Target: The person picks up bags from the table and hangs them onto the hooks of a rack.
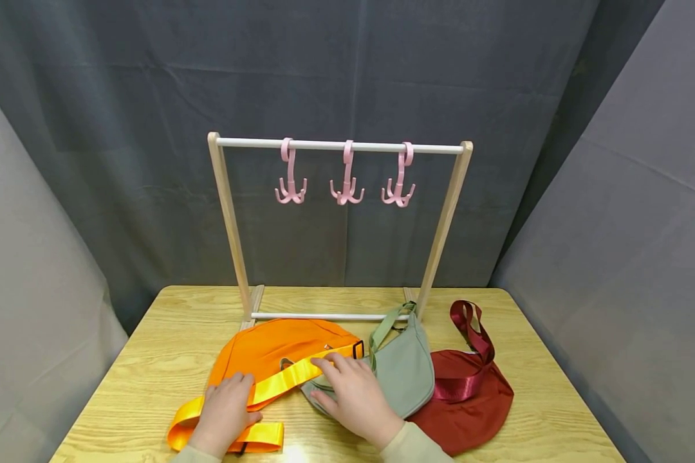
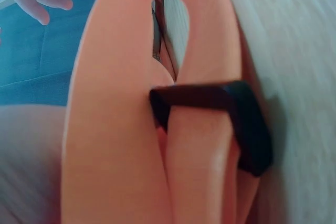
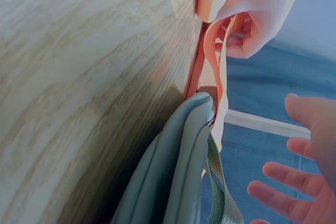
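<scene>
Head view, clock read with 12 pointing away from the person. Orange bag [image 1: 266, 347] lies flat on the table [image 1: 133, 392], at 7 o'clock from mid-frame, its curved edge toward 12, just short of the rack's lower bar [image 1: 324, 316]. Handling, judged by eye: light, soft, limp cloth, nothing fragile; the strap [image 1: 284, 381] should flex freely and may slide, being glossy. Best hold probably the strap itself, pinched across its width on either side of its middle; gripping the bag's body would likely just crumple it. Appearance: body matt orange, half-moon outline; strap broad, yellower and shiny, slanting from a black buckle [image 1: 358, 350] at 3 o'clock on the bag down to a loop at 8 o'clock. A second black slider [image 2: 252, 129] shows close up in the left wrist view. Left hand [image 1: 226, 408], at 7 to 8 o'clock on the bag, holds the strap, fingers curled round it. Right hand [image 1: 353, 395], at 4 o'clock, has fingers spread and loose, gripping nothing; whether its fingertips touch the strap, cannot tell. Green bag [image 1: 405, 373] sits beside it at 3 to 4 o'clock, red bag [image 1: 469, 424] beyond that at 4.
</scene>
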`<state>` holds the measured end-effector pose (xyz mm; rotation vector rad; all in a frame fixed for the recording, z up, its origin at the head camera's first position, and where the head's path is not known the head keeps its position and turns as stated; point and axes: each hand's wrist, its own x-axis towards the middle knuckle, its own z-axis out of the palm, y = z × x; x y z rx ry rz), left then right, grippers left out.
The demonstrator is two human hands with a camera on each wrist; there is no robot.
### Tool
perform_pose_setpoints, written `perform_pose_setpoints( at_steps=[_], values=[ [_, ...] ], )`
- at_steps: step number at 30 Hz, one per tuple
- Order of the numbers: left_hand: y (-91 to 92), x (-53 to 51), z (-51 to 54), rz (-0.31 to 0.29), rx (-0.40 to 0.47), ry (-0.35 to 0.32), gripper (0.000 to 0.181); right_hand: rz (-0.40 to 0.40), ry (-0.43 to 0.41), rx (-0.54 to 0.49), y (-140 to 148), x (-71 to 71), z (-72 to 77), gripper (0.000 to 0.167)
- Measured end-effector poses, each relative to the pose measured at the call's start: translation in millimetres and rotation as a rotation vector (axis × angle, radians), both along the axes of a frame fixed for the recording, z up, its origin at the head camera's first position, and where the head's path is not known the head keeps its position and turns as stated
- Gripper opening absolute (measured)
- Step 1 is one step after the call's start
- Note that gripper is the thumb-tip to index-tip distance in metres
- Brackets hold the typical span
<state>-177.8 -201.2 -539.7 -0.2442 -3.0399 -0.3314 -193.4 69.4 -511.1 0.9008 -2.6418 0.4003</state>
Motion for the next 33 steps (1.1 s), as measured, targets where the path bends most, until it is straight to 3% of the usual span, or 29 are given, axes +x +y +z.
perform_pose_setpoints(
  at_steps=[13, 26, 33],
  values=[
    [3.2, -2.8, 1.8, 0.018, -0.02, -0.041, 0.053, 0.002, 0.013, 0.007, -1, -1.2, -1.4, 0.056],
    [0.1, 1.7, 14.6, -0.018, 0.017, 0.063, 0.044, 0.0, 0.027, -0.002, 1, 0.5, 2.6, 0.055],
    [3.4, 6.9, 22.6, -0.079, 0.057, 0.116, 0.045, 0.018, 0.033, -0.004, 2, 0.6, 4.5, 0.051]
  ],
)
